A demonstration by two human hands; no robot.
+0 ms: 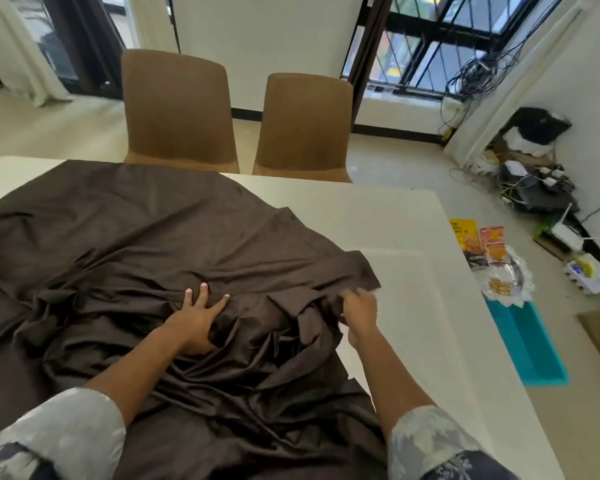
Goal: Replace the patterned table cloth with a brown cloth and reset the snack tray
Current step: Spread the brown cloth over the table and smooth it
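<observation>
Nearest us are our two pale sleeves (56, 434), and between them the cloth (136, 230) lies heaped in deep folds at the near edge of the table (413, 237). The cloth is brown and covers the left part of the white top, fairly smooth at the far side and crumpled toward us. We see no patterned cloth anywhere.

Our left hand (194, 323) lies on the heap with fingers spread and straight, pressing the fabric down. Our right hand (359, 311) is a little blurred, but its fingers curl around the cloth's edge just short of a loose corner that points right.

What matters next, we judge, is that the bare table lies to the right of that grip and beyond it, so the edge needs to go rightward and away from us. The right hand is the nearer one for that pull, while the left anchors the bulk.

The tray (506, 282) sits off the table to the right, on a teal bench (527, 344), with two packets (465, 240) beside it, well apart from both hands. Two chairs (177, 109) stand at the far side.
</observation>
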